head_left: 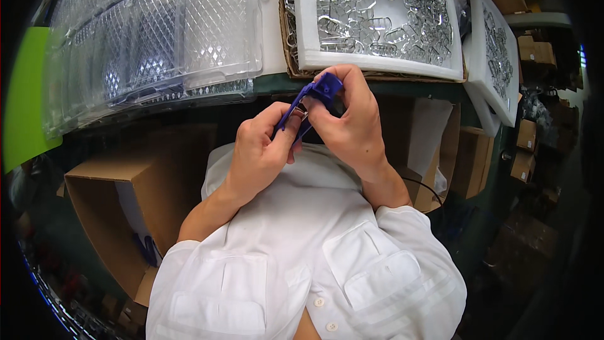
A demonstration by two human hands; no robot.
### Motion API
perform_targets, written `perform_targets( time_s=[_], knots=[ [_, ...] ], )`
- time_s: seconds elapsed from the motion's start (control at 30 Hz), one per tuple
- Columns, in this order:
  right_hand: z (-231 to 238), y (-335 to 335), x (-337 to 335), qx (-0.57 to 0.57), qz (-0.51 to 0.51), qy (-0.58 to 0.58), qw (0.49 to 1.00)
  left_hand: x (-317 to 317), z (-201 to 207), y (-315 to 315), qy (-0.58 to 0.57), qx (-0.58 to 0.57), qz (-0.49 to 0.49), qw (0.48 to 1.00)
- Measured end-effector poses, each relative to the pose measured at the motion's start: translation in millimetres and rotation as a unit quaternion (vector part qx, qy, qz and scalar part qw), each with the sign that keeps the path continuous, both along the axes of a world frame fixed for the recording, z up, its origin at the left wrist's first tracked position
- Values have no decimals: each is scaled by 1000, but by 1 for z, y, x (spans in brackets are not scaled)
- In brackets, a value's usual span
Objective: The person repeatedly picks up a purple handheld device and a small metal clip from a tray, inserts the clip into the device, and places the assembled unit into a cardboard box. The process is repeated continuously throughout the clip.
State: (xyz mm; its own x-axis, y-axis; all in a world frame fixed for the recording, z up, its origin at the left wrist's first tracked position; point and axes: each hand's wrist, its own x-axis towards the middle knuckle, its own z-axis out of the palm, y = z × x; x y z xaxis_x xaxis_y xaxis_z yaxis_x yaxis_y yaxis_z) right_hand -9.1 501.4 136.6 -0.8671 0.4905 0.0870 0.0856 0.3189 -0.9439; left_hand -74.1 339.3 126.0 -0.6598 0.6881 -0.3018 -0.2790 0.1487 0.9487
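Both hands meet in front of my chest around a blue-purple plastic part (325, 90), long and narrow with a wider, box-like end. My left hand (261, 145) is closed on its lower, narrow end. Between the thumb and the part, a bit of shiny metal wire (302, 111) shows, mostly hidden by the fingers. My right hand (355, 119) grips the wider upper end, the index finger curled over the top and the thumb pressed inside. The part is tilted, its wide end up and to the right.
Beyond my hands stands a white foam-edged box (307, 31) full of bent metal wire clips. A second foam tray (486, 56) of clips leans at its right. Stacked transparent plastic trays (217, 19) lie at the left. An open cardboard box (100, 204) with blue pieces sits lower left.
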Motion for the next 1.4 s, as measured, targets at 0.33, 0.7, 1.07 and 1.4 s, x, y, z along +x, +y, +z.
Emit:
perform_targets(
  time_s=[0.33, 0.7, 1.07, 1.4],
  knots=[
    [15, 24, 20, -215, 67, 232, 946, -21, 56, -35, 83, 84, -165, 979],
    [14, 31, 28, -152, 72, 233, 958, 3, 67, -27, 329, 101, -66, 937],
    [5, 38, 35, -243, 70, 190, 949, 6, 65, -20, 337, 111, -82, 931],
    [31, 25, 39, -426, 121, 163, 882, 11, 55, -6, 393, 78, -41, 915]
  ],
)
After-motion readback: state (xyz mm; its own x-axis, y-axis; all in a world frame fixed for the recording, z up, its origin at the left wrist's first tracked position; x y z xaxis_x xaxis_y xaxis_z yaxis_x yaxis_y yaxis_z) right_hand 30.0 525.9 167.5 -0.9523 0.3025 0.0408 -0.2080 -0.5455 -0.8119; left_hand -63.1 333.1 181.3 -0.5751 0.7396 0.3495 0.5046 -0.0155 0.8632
